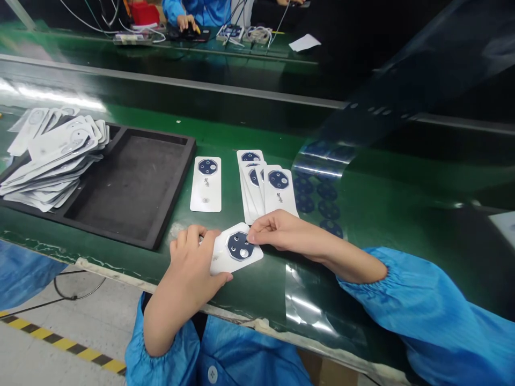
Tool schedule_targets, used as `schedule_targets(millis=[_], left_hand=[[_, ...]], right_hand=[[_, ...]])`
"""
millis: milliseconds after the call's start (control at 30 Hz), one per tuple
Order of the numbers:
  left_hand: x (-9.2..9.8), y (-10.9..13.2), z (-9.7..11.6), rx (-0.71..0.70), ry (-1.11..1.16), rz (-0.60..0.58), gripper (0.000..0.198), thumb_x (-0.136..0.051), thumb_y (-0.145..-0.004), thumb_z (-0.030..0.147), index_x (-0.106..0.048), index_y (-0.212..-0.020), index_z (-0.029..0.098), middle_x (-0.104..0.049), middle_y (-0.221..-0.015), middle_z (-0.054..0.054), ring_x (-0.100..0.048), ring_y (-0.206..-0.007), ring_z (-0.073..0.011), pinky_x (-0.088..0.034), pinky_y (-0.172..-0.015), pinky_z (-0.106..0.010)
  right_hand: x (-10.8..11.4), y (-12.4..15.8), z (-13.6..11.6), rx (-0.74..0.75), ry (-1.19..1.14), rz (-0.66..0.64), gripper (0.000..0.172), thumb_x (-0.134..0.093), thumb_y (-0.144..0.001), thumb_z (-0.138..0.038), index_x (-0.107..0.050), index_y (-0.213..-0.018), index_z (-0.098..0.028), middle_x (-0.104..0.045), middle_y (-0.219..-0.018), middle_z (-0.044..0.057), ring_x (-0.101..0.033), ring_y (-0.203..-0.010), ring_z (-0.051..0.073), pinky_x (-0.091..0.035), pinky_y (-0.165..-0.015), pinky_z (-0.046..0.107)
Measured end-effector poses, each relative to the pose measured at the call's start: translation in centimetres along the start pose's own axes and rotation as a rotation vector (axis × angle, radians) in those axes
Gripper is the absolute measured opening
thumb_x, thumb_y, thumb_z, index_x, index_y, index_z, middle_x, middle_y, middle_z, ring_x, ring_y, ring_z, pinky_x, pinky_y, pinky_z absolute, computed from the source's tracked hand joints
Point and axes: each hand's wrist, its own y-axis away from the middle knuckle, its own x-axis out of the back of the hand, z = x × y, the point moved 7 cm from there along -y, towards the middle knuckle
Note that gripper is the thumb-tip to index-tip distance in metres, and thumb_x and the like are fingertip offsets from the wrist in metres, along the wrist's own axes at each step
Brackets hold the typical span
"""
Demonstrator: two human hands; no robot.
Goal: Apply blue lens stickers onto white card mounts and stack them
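My left hand (188, 268) is wrapped round the sides of a white phone back cover (220, 256), which lies at a slant near the bench's front edge. On the cover sits a dark blue octagonal camera sticker (237, 245) with several round holes. The thumb and forefinger of my right hand (284, 229) are pinched at the sticker's upper right edge. Beyond my hands, a single cover (205, 193) with a blue sticker lies flat. To its right several stickered covers (278, 193) overlap in a fan. A clear strip of blue stickers (329, 191) runs beside them.
At the left, a black tray (155, 222) holds a heaped pile of white covers (60, 161). The green bench (217, 134) has a raised rail (169, 80) behind it. Across it, a co-worker's hand (188, 23) rests near cables and a red object (144, 13).
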Motion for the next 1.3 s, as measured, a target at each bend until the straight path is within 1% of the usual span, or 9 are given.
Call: schedule_targets(millis=[400,567,667,733,800,933,1033,1167,1300], left_hand=[[-0.1,0.2,-0.1,-0.025,-0.001,0.032,0.063,-0.086,-0.071,0.027,-0.052,-0.124,0.024,-0.045,-0.117,-0.006,-0.041,-0.105,-0.0278,-0.038,-0.088,-0.044],[-0.1,0.1,-0.1,-0.017,-0.015,0.021,0.064,-0.084,-0.072,0.026,-0.052,-0.126,0.024,-0.045,-0.119,-0.007,-0.042,-0.105,-0.0279,-0.038,-0.090,-0.045],[-0.1,0.0,-0.1,-0.013,-0.026,0.018,0.064,-0.084,-0.071,0.027,-0.052,-0.126,0.024,-0.045,-0.119,-0.008,-0.043,-0.105,-0.0286,-0.038,-0.090,-0.045],[-0.1,0.0,0.0,-0.017,-0.039,0.025,0.063,-0.083,-0.072,0.028,-0.052,-0.127,0.024,-0.046,-0.119,-0.008,-0.043,-0.105,-0.0289,-0.039,-0.089,-0.045],[-0.2,0.1,0.0,-0.021,-0.055,0.030,0.061,-0.081,-0.073,0.029,-0.052,-0.127,0.023,-0.046,-0.118,-0.008,-0.043,-0.103,-0.0286,-0.040,-0.088,-0.044],[-0.2,0.3,0.2,-0.031,-0.076,0.042,0.058,-0.078,-0.075,0.029,-0.052,-0.126,0.022,-0.045,-0.117,-0.008,-0.044,-0.103,-0.0284,-0.040,-0.087,-0.044],[-0.1,0.2,0.2,-0.035,-0.059,0.044,0.058,-0.079,-0.075,0.029,-0.053,-0.126,0.022,-0.046,-0.117,-0.008,-0.044,-0.103,-0.0288,-0.040,-0.089,-0.045],[0.4,0.4,0.3,-0.065,-0.042,0.065,0.061,-0.081,-0.072,0.025,-0.053,-0.126,0.024,-0.047,-0.116,-0.007,-0.044,-0.105,-0.0291,-0.041,-0.090,-0.047],[1.1,0.8,0.4,-0.091,0.018,0.132,0.064,-0.080,-0.073,0.022,-0.049,-0.128,0.026,-0.046,-0.119,-0.007,-0.046,-0.109,-0.0287,-0.043,-0.094,-0.050]], right_hand=[[-0.2,0.2,-0.1,-0.019,0.025,0.025,0.025,-0.073,-0.068,-0.042,-0.074,-0.072,-0.017,-0.047,-0.053,-0.003,-0.033,-0.049,0.012,-0.023,-0.048,0.027],[-0.1,0.1,0.0,0.016,0.040,0.031,0.025,-0.073,-0.069,-0.043,-0.074,-0.072,-0.018,-0.058,-0.062,0.002,-0.049,-0.059,0.018,-0.033,-0.053,0.029],[-0.1,0.0,0.3,0.031,0.090,0.039,0.025,-0.071,-0.072,-0.043,-0.073,-0.073,-0.018,-0.059,-0.065,0.002,-0.051,-0.061,0.019,-0.034,-0.054,0.029],[-0.1,0.1,0.5,0.043,0.202,0.089,0.022,-0.069,-0.077,-0.041,-0.072,-0.072,-0.019,-0.054,-0.059,-0.001,-0.048,-0.056,0.017,-0.032,-0.051,0.028],[-0.3,0.5,0.0,0.118,0.412,0.195,0.023,-0.069,-0.084,-0.038,-0.068,-0.070,-0.021,-0.052,-0.058,-0.002,-0.047,-0.054,0.016,-0.030,-0.051,0.028],[-1.7,2.0,-1.7,0.291,1.030,0.445,0.036,-0.064,-0.099,-0.045,-0.060,-0.075,-0.018,-0.059,-0.070,0.005,-0.054,-0.062,0.022,-0.020,-0.051,0.032],[-2.4,2.4,-1.8,0.293,1.267,0.510,0.044,-0.059,-0.103,-0.056,-0.059,-0.082,-0.016,-0.059,-0.075,0.009,-0.056,-0.065,0.026,-0.017,-0.051,0.033],[-2.4,2.6,-1.9,0.326,1.181,0.482,0.045,-0.070,-0.096,-0.059,-0.053,-0.085,-0.018,-0.060,-0.084,0.006,-0.058,-0.074,0.026,-0.027,-0.052,0.032],[-2.0,3.4,-2.5,0.302,1.022,0.510,0.038,-0.070,-0.097,-0.047,-0.047,-0.085,-0.020,-0.060,-0.081,0.004,-0.058,-0.075,0.025,-0.032,-0.056,0.033]])
